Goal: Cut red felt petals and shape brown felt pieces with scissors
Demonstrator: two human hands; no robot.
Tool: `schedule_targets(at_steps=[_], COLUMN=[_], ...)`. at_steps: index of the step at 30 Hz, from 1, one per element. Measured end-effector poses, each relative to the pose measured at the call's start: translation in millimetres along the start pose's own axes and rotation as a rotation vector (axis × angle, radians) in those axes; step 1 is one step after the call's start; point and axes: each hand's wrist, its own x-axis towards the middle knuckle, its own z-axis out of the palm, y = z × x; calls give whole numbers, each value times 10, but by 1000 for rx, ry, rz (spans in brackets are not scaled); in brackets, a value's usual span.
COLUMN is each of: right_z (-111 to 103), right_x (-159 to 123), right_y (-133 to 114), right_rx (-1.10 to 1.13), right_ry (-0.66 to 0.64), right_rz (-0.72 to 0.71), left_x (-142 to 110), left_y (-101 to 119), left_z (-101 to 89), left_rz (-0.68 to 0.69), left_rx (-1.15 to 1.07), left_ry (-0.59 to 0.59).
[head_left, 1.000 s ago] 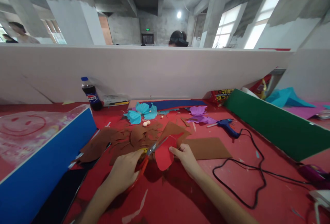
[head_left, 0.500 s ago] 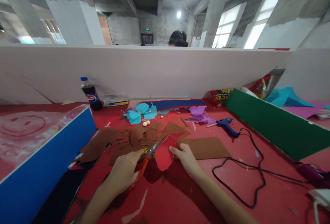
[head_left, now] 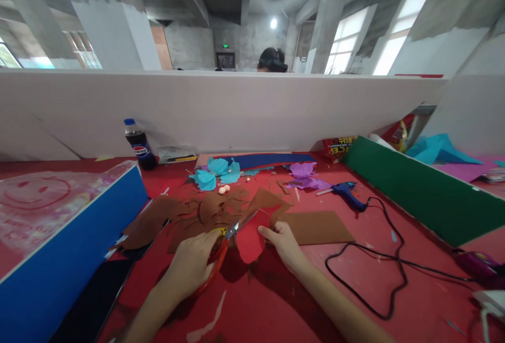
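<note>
Scissors (head_left: 218, 264) with orange-red handles are gripped in my left hand (head_left: 192, 264). Their blades lie against the upper left edge of a red sheet piece (head_left: 249, 240) with a rounded lower end. My right hand (head_left: 284, 245) pinches that piece at its right side, thumb on top. Brown sheet scraps (head_left: 211, 209) lie behind and beneath the hands, some cut into thin strips. A brown rectangular sheet (head_left: 317, 227) lies to the right of my right hand. Something small and yellow (head_left: 221, 231) shows by my left fingertips; I cannot tell what it is.
A blue glue gun (head_left: 349, 194) with a black cord (head_left: 396, 264) lies at right. Blue (head_left: 90, 232) and green (head_left: 418, 190) boards stand at the sides. Turquoise (head_left: 216, 172) and purple (head_left: 303, 174) petal shapes lie at the back, with a cola bottle (head_left: 140, 145) at left.
Both hands stay in nearly the same place. The red piece and scissors have shifted very slightly, with the blades still at the piece's edge.
</note>
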Motion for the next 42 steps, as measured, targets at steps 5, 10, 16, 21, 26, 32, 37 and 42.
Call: schedule_targets(at_steps=[5,10,16,21,26,32,37,42], right_z=[-4,-11,-11,12,21,33,23,-6], right_x=[9,30,33,14,12,3,4,21], right_y=[16,56,66,56,62,45,26,12], right_rx=[24,57,47,-58,-54,-54,-63,-51], right_ry=[-16,-35,-46,-22,-32,-12,-5,-34], right_rz=[0,3,-19,-37,-60,-39,-33,-53], left_x=[5,3,5,7,5,6,14,15], left_y=[2,-4,12,22,28,23,21,-9], left_z=[-14,-26,-15,4,3,-1,-29,-23], left_rz=[-12,4,-26,-55,-67,-44,1,0], left_rx=[-4,-26,-15,4,1,-27,-41,-31], left_ry=[-19,-15,-22,-42,-53,-40,-16,-6])
